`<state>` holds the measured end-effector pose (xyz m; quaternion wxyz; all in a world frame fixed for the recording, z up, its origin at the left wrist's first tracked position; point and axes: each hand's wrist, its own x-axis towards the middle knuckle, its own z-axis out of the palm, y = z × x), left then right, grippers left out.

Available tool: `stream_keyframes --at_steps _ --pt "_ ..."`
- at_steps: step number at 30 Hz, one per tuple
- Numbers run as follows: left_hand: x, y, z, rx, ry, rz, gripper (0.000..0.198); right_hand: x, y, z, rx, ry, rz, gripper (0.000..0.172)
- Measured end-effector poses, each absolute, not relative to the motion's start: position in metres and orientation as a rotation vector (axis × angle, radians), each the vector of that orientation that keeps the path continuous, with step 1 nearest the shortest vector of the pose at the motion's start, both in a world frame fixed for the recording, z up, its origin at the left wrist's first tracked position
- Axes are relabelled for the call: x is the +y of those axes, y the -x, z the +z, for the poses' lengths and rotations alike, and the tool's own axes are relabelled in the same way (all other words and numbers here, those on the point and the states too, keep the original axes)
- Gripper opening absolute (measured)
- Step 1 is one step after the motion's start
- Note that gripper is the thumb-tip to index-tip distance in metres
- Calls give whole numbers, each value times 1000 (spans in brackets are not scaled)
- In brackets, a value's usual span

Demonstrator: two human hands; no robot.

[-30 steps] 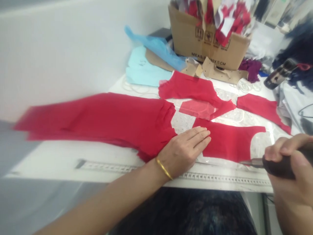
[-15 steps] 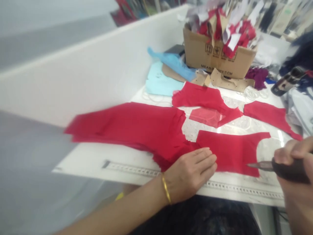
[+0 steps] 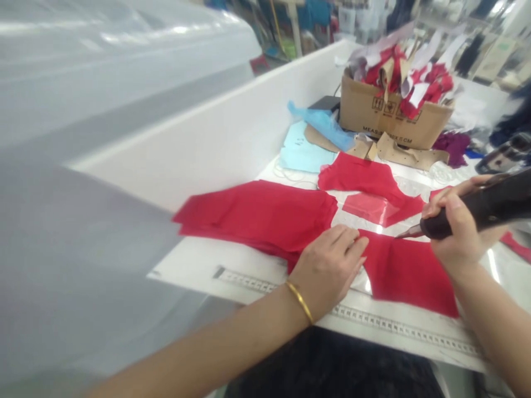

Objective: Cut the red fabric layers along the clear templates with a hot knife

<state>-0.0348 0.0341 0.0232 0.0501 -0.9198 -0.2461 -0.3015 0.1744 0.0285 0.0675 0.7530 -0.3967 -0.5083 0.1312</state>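
1. Right hand (image 3: 456, 224) closes firmly around the dark handle of a handheld cutter (image 3: 468, 213), its metal tip (image 3: 409, 233) angled left at the upper edge of a red fabric panel (image 3: 409, 279).
2. Left hand (image 3: 327, 271), open, lies palm-down with fingers together, at the panel's left edge and nearer the red fabric stack (image 3: 257, 218).
3. The panel, its long axis running upper left to lower right, lies on a white counter (image 3: 199, 271), just above a perforated ruler (image 3: 373, 323).
4. Beyond stands a cardboard box (image 3: 394, 119) of red scraps (image 3: 423, 88).
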Motion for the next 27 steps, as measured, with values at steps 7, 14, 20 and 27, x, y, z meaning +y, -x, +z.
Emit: stream_keyframes --at_steps 7,14,20,27 --pt "43 27 21 -945 2819 -618 22 21 -179 66 -1119 863 315 33" --pt "45 4 19 -925 2901 -722 12 15 -186 65 -1106 847 326 33" --pt "31 20 26 -697 2477 -1067 20 13 -188 64 -1112 832 349 33" --pt "21 30 13 -525 2780 -1005 22 20 -180 65 -1113 815 359 31"
